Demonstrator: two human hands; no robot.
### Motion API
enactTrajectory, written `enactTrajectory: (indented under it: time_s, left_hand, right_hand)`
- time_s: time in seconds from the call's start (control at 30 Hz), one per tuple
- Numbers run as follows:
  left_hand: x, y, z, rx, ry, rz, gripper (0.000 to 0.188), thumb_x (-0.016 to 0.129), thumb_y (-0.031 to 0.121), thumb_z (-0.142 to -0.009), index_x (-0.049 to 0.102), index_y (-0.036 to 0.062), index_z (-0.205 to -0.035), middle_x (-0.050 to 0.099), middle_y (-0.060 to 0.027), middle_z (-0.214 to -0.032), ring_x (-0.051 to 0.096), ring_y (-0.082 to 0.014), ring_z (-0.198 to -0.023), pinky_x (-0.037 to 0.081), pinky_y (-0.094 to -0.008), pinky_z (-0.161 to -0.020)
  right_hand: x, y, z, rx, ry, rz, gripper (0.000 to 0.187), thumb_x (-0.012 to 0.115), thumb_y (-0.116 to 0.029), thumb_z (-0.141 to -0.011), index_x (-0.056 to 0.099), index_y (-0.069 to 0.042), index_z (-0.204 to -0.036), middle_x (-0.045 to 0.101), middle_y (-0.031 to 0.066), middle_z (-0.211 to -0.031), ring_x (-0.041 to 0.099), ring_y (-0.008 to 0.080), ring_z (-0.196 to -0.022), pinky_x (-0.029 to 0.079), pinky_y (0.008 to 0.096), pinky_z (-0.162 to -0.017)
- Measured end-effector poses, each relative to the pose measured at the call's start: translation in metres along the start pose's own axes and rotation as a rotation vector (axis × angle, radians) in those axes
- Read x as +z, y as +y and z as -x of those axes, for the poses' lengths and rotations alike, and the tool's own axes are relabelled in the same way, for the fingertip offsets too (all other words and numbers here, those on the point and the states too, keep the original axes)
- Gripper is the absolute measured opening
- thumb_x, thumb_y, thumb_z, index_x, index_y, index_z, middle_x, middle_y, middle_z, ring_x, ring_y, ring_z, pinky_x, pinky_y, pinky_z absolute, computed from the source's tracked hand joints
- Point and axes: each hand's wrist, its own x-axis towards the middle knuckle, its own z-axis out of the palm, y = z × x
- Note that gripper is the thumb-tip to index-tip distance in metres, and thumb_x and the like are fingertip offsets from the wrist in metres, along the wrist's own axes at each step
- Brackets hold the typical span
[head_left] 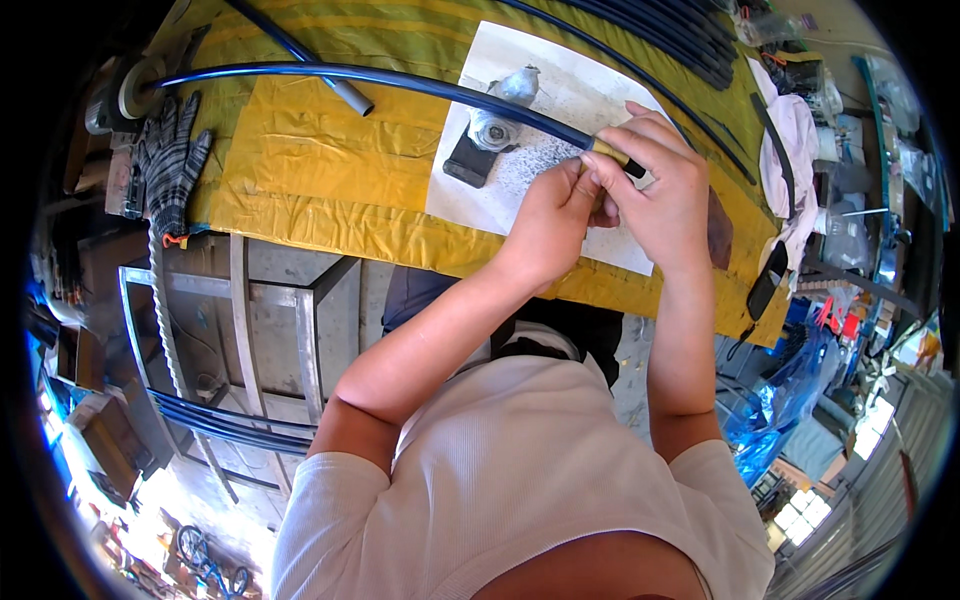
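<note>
A long, glossy dark blue rod (330,70) runs from the far left to my hands, above a yellow-covered table (300,170). Near its right end is a tan band (610,153), with a black tip beyond it. My right hand (665,185) is closed round this end, its thumb and fingers at the band. My left hand (552,215) is closed in a pinch just below the rod, its thumb meeting the right thumb; the fingertips are partly hidden. Beneath the rod lies a white sheet (455,190) bearing dark specks, a black block (470,162) and a whitish wrapped lump (516,86).
The rod's left end meets a round wheel-like piece (138,88). Beside it lies a grey striped glove (175,155). Another rod with a grey end (350,97) crosses underneath. Several dark rods (660,35) lie at the back. A pink cloth (790,140) hangs at right.
</note>
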Motion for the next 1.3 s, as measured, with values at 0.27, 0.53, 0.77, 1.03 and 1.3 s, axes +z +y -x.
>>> enactTrajectory:
  time_s: [0.27, 0.53, 0.77, 1.03, 1.3]
  left_hand:
    - [0.009, -0.003, -0.002, -0.028, 0.033, 0.049, 0.023, 0.036, 0.014, -0.098, 0.052, -0.0008, -0.091, 0.051, -0.0030, -0.077, 0.051, -0.0096, -0.070, 0.049, -0.0255, -0.068]
    - [0.022, -0.010, -0.007, -0.057, -0.001, 0.081, 0.023, 0.036, 0.014, -0.098, 0.052, -0.0014, -0.091, 0.051, -0.0027, -0.077, 0.051, -0.0093, -0.070, 0.050, -0.0252, -0.068]
    - [0.023, -0.016, -0.009, -0.068, -0.039, 0.069, 0.023, 0.036, 0.014, -0.097, 0.052, -0.0014, -0.091, 0.051, -0.0025, -0.076, 0.052, -0.0090, -0.069, 0.050, -0.0254, -0.068]
    - [0.015, -0.010, -0.004, -0.099, 0.005, 0.059, 0.023, 0.038, 0.017, -0.098, 0.052, -0.0004, -0.092, 0.052, -0.0033, -0.079, 0.051, -0.0107, -0.071, 0.048, -0.0261, -0.069]
    - [0.000, 0.002, -0.002, -0.080, 0.048, 0.039, 0.023, 0.036, 0.015, -0.098, 0.053, -0.0007, -0.093, 0.051, -0.0031, -0.076, 0.050, -0.0104, -0.069, 0.047, -0.0256, -0.066]
  right_hand:
    - [-0.006, 0.004, 0.005, 0.020, 0.010, 0.004, 0.020, 0.073, -0.011, -0.067, 0.066, 0.000, -0.083, 0.063, 0.0104, -0.081, 0.059, 0.0323, -0.099, 0.047, 0.0363, -0.080]
    - [-0.017, 0.013, 0.012, 0.036, 0.015, -0.006, 0.019, 0.072, -0.004, -0.066, 0.064, 0.003, -0.083, 0.060, 0.0105, -0.076, 0.060, 0.0275, -0.086, 0.045, 0.0373, -0.089]
    - [-0.020, 0.018, 0.016, 0.051, 0.016, -0.016, 0.019, 0.071, 0.000, -0.066, 0.064, 0.005, -0.082, 0.059, 0.0101, -0.074, 0.061, 0.0247, -0.077, 0.044, 0.0389, -0.093]
    - [-0.011, 0.017, 0.015, 0.047, 0.024, -0.012, 0.023, 0.075, -0.010, -0.065, 0.066, -0.001, -0.084, 0.062, 0.0106, -0.078, 0.059, 0.0313, -0.098, 0.048, 0.0356, -0.080]
    - [0.005, 0.009, 0.003, 0.007, 0.025, -0.033, 0.021, 0.074, -0.011, -0.066, 0.066, -0.001, -0.083, 0.062, 0.0100, -0.077, 0.060, 0.0311, -0.096, 0.048, 0.0358, -0.081]
